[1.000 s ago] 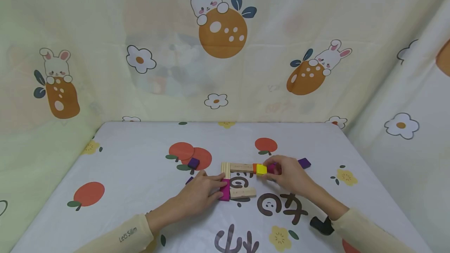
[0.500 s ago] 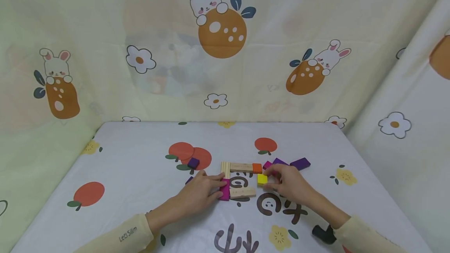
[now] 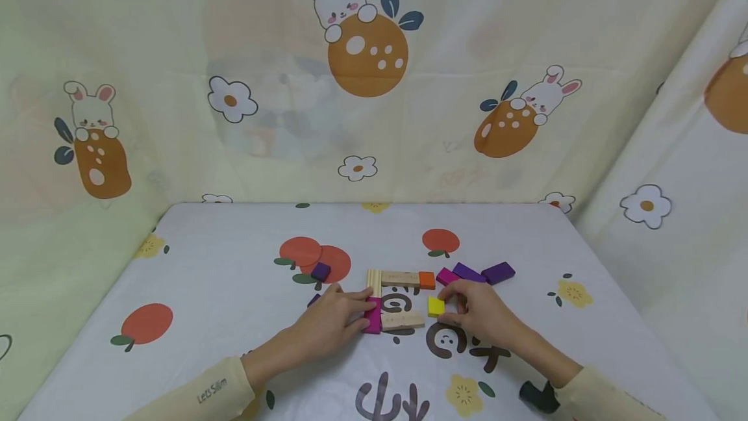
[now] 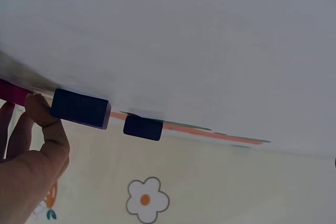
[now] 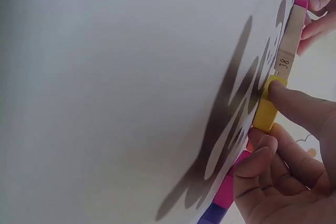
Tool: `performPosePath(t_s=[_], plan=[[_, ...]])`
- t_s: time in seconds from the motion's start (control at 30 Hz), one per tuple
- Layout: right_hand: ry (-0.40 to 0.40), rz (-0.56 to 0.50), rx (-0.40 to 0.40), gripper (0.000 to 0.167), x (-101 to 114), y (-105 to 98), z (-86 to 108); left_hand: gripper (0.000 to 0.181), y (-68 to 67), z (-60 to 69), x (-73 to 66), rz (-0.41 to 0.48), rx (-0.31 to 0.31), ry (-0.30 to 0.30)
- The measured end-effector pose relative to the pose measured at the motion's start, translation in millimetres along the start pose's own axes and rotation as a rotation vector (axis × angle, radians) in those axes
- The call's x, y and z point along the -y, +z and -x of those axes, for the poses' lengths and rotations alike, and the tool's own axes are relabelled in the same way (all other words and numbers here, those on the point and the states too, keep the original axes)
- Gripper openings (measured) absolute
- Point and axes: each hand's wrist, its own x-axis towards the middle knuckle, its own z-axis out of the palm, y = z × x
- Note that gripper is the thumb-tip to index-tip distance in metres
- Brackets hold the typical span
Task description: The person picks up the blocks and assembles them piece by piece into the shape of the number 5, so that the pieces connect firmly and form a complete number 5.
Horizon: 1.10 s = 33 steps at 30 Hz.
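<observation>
Head: left hand point(image 3: 328, 318) resting lightly on magenta rectangular block point(image 3: 372, 318); right hand point(image 3: 482, 307) pinching yellow square block point(image 3: 435, 307), right of magenta. Left wrist: dark rectangular block point(image 4: 80, 108) left of magenta. Right wrist: bare wooden plank point(image 5: 292, 36) between magenta and yellow. Likely positioning yellow; next calls for careful alignment.

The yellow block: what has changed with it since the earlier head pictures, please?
The yellow block, held by the right hand, came nearer in the head view, away from the orange block. The left hand stayed on its magenta block.

L hand point(image 3: 331, 316) palm dn, R hand point(image 3: 482, 307) in pinch grip.
</observation>
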Motion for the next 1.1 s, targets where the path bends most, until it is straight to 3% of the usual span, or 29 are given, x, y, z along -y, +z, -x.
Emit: performPosePath(t_s=[0.33,1.1], plan=[[0.074,-0.047,0.032,0.036,2.8,-6.5,-2.4,0.041,0.2,-0.2,-0.3,-0.002,0.007,-0.007],[0.117,-0.085,0.089,0.029,7.2,-4.8,0.6,0.040,-2.1,1.9,-2.3,0.006,0.000,0.006]])
